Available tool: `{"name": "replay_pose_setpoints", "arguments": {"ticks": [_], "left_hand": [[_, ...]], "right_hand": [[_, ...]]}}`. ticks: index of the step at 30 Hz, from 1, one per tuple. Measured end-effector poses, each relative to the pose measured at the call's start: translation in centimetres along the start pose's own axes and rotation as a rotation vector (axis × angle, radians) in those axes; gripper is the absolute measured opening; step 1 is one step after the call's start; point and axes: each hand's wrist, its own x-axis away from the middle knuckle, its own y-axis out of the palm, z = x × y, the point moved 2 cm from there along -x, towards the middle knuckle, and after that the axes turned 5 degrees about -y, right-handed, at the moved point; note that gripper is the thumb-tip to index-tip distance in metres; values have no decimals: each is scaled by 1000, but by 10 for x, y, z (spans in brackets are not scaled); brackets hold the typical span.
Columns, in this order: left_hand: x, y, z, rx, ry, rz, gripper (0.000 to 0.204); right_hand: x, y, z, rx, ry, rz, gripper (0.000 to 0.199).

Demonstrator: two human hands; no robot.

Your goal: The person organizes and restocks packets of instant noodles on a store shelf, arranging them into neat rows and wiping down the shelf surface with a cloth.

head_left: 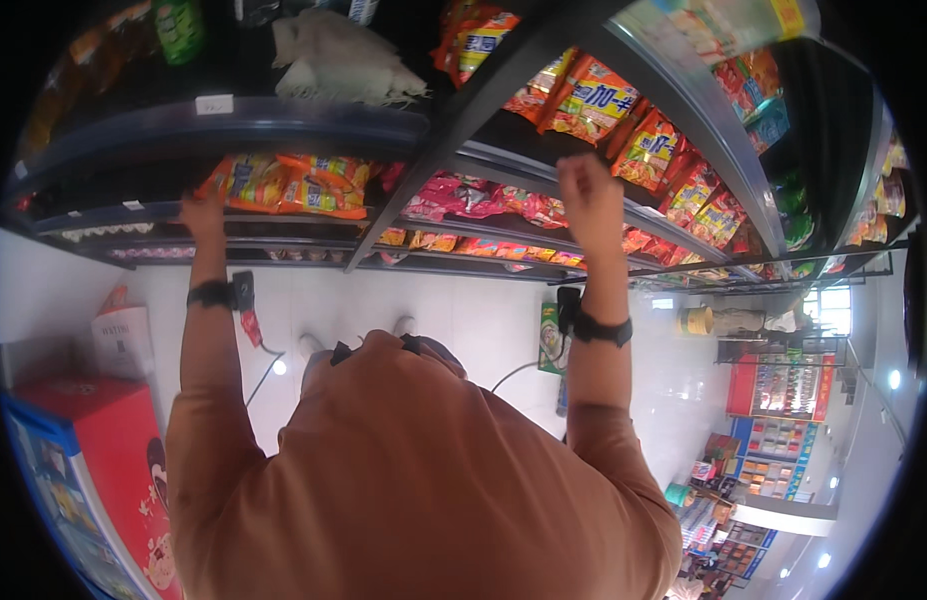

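Place: shop | dark shelves (313, 121) of orange packets (321, 190) (white labels (214, 104) on shelf edges) | red-sided display cabinet (113, 425) | stocked racks (777, 437) beyond

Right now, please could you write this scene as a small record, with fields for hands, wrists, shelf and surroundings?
Left hand: at the left end of orange packets; contact unclear
Right hand: raised, fingers curled, near more orange packets; contents unclear
Wrists: dark straps
Upper-left shelf: fringed greyish cloth
Lower left: red cabinet, blue trim
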Motion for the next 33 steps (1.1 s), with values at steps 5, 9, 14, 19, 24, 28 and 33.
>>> {"name": "replay_pose_setpoints", "arguments": {"ticks": [5,9,14,19,24,28,33], "left_hand": [[40,-40,-43,407,-254,34,44],[149,-43,29,465,-337,-400,37],[224,-42,77,380,-398,-712,29],[247,-49,143,349,-248,-778,29],[261,-30,214,525,34,-1021,39],[281,-7,273,694,71,-1257,74],[294,-10,293,834,0,-1464,95]], "right_hand": [[-84,1,49,218,74,23,49],[-117,29,65,402,86,-101,50],[-110,30,79,344,-38,-23,37],[-73,-14,52,218,-217,48,20],[-33,-43,-7,242,-420,-21,13],[-6,-51,-57,290,-634,-36,15],[42,-44,-108,231,-677,-303,13]]}}
